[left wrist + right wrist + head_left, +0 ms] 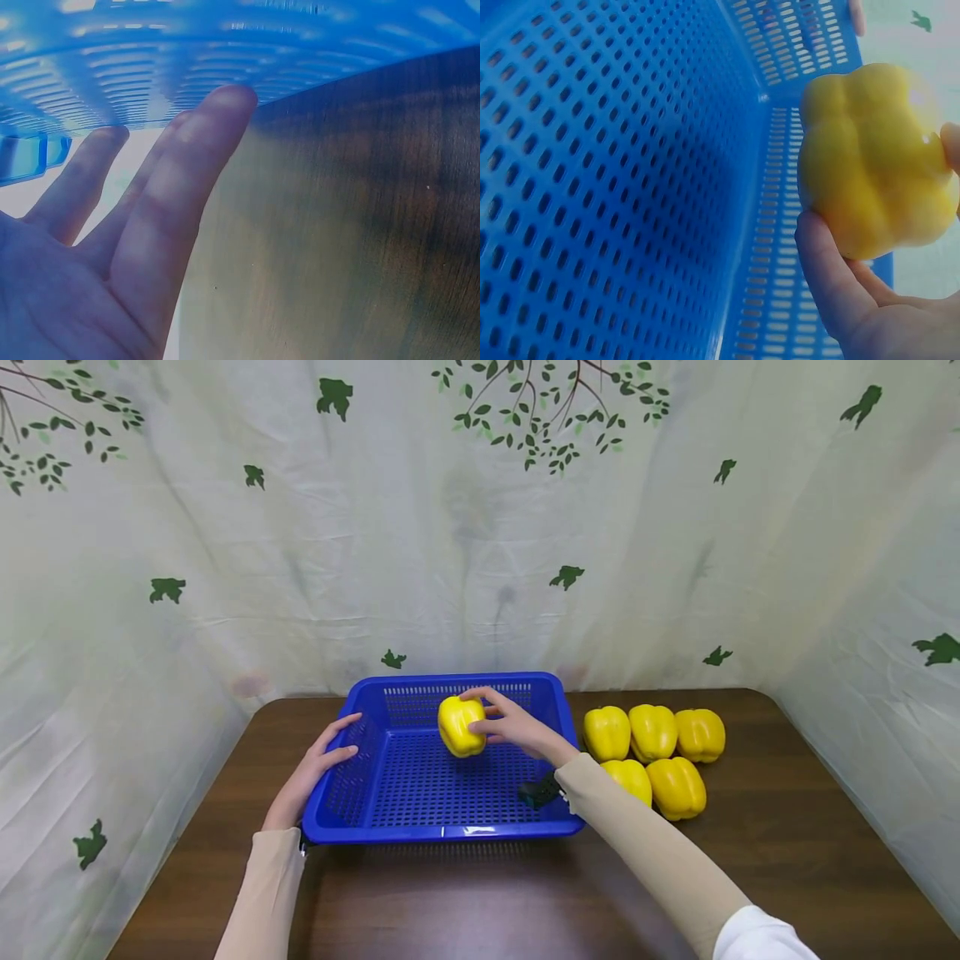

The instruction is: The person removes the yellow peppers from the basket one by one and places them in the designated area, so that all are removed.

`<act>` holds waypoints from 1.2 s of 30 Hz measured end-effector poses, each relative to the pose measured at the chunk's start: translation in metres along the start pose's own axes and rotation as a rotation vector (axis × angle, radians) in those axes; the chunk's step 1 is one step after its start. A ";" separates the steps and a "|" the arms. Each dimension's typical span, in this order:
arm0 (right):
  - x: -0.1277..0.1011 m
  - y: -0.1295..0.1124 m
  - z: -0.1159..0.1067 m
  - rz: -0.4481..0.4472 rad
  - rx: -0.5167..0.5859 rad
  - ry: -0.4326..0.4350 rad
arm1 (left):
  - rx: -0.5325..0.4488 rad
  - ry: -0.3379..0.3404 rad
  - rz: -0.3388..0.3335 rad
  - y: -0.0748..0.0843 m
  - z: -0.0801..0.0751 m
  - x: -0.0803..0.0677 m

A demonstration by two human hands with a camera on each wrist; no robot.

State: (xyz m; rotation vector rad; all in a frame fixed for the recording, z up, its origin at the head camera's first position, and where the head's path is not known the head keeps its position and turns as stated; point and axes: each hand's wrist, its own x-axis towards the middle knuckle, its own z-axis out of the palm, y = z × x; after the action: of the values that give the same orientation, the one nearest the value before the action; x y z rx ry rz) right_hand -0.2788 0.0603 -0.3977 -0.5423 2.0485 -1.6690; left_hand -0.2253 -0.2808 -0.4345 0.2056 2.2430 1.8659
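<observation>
A blue perforated basket [442, 831] sits on the dark wooden table [787, 827]. My right hand [504, 720] grips a yellow bell pepper [460, 725] above the basket's far middle; in the right wrist view the pepper [874, 172] hangs over the basket floor [592, 187] with my thumb under it. My left hand [321, 758] rests with straight fingers against the basket's left wall; the left wrist view shows those fingers [187, 195] touching the blue rim [150, 67].
Several more yellow peppers [654, 732] lie clustered on the table just right of the basket. A pale leaf-print cloth [480, 527] walls in the table on three sides. Bare wood lies in front of the basket.
</observation>
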 end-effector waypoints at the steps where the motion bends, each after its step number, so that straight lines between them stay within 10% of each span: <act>1: -0.002 0.001 -0.002 -0.001 0.003 0.000 | 0.003 -0.001 0.002 0.000 0.000 0.000; 36: -0.054 -0.011 -0.057 -0.006 0.043 0.061 | -0.034 -0.021 -0.016 0.001 -0.001 0.003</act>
State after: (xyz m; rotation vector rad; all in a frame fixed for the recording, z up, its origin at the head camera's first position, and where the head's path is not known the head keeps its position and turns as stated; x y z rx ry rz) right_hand -0.2661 0.1342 -0.3721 -0.4892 2.0498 -1.7492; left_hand -0.2283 -0.2805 -0.4337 0.1995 2.1909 1.8833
